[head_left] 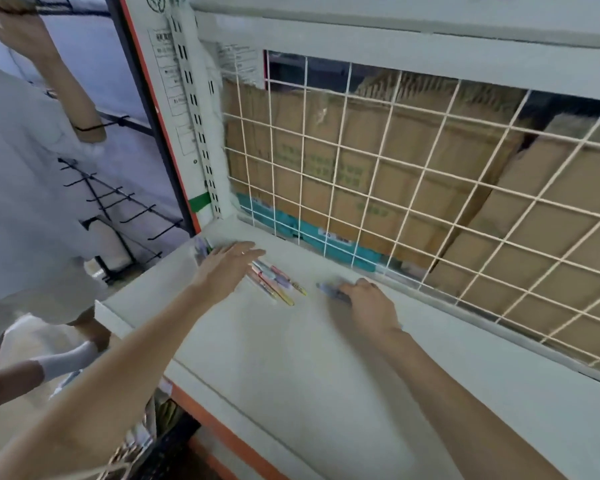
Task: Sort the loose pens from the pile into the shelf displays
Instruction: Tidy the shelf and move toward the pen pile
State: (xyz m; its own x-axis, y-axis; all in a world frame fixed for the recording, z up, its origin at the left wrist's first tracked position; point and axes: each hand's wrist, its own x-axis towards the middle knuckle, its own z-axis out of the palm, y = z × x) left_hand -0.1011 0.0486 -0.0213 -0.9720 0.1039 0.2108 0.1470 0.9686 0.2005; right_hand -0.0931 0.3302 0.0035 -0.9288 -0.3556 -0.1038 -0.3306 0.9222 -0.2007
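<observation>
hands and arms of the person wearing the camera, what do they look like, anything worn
Both forearms are bare, with no sleeves in view and no gloves or watch. The left hand wears a thin ring on one finger. The right hand shows no jewellery, though it is somewhat blurred.

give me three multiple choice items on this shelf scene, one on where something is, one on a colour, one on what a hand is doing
1. Where do the loose pens lie?
A. on the white shelf board, near its back left corner
B. hung on the wire grid
C. on the floor

2. What colour is the trim along the shelf's front edge?
A. blue
B. orange
C. black

3. What is the right hand doing?
A. hanging idle off the shelf
B. flat on the cardboard boxes
C. curled round a bluish pen on the shelf

Answers: 1 A, the pens lie on the board beside the left hand. 2 B, an orange strip runs under the board. 3 C, the pen's end sticks out from the curled fingers.
</observation>
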